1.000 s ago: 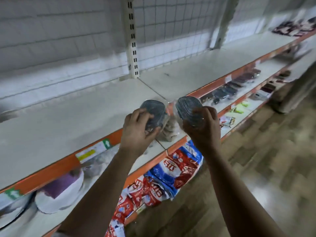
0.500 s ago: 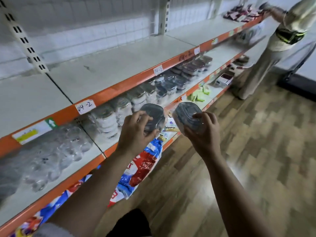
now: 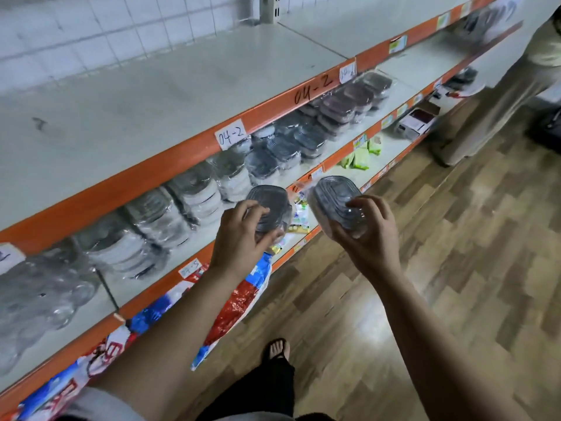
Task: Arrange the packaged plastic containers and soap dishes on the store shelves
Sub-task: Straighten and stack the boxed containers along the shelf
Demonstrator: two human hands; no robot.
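Shelf (image 3: pixel 151 173) nearer than before; left hand (image 3: pixel 239 240) still grips wrapped dish (image 3: pixel 271 204), right hand (image 3: pixel 368 237) grips second dish (image 3: pixel 335 197).

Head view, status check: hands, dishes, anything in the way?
Left hand grips left dish; right hand grips right dish. Both held in air before middle shelf, lined with packs. Person far right, apart.

pale grey short sleeve (image 3: pixel 101 405) at left arm; black trousers (image 3: pixel 258 390); black thong sandal (image 3: pixel 277 347), toes bare.
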